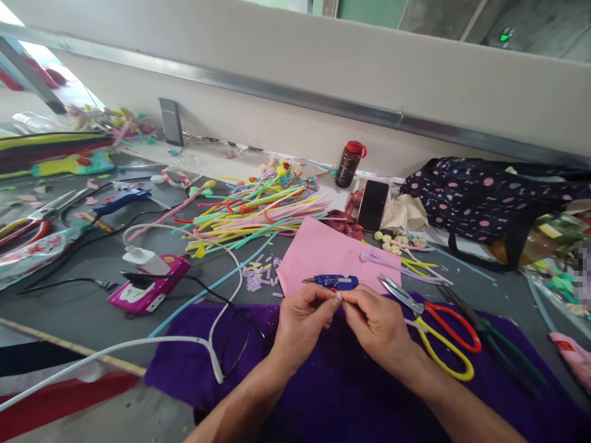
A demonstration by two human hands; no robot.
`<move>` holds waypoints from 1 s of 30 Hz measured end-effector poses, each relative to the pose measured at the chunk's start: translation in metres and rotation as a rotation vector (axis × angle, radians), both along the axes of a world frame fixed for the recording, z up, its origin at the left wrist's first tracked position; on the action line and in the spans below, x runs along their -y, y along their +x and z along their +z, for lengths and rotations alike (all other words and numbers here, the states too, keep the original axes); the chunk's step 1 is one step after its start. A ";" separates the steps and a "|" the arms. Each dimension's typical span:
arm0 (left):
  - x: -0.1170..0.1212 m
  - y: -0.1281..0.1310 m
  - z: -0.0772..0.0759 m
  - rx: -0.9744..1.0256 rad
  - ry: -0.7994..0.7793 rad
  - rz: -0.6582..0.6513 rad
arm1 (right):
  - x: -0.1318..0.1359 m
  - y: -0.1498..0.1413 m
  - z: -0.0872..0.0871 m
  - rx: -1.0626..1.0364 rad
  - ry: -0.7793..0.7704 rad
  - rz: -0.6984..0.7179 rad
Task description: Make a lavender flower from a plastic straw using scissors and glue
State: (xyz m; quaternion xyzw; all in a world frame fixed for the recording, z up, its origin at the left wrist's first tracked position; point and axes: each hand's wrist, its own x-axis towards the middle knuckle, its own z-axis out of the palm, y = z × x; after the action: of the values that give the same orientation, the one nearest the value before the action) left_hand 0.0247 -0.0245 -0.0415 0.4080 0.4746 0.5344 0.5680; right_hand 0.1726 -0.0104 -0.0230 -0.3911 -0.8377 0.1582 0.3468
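Observation:
My left hand (305,320) and my right hand (381,323) meet fingertip to fingertip over the purple cloth (203,357). Both are closed in a pinch on a small lilac piece (339,296), mostly hidden by the fingers. A pale lilac stem (415,324) shows beyond my right hand; whether it joins the piece I cannot tell. Just past the fingertips, a blue-handled tool with a pointed metal tip (335,282) lies on a pink sheet (314,252). Right of my right hand, scissors with red and yellow handles (431,320) lie beside dark green-handled pliers (489,338).
Short lilac and yellow cut pieces (258,275) lie left of the sheet. Behind are a pile of colourful pipe cleaners (258,215), a bottle (348,166), a phone (373,206) and a dotted bag (480,197). A magenta power strip (150,286) with cables sits at left.

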 end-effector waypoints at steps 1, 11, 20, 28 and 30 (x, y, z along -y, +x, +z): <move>0.000 0.000 0.000 -0.031 0.017 0.012 | 0.000 0.000 0.000 -0.006 -0.009 0.002; -0.006 -0.007 0.002 0.220 -0.131 -0.098 | 0.001 -0.001 0.006 -0.037 -0.172 0.022; -0.004 -0.007 0.003 0.195 -0.056 -0.080 | -0.003 0.002 0.008 -0.116 -0.408 0.018; -0.001 -0.005 0.003 0.211 0.010 -0.057 | -0.001 0.002 0.007 -0.162 -0.496 0.016; -0.002 -0.005 0.001 0.208 0.024 -0.059 | -0.001 0.001 0.007 -0.194 -0.554 0.017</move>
State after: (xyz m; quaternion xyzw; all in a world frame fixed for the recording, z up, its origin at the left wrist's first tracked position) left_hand 0.0201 -0.0229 -0.0403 0.3711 0.3946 0.5626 0.6246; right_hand 0.1739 -0.0096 -0.0159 -0.4468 -0.7287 0.4208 0.3040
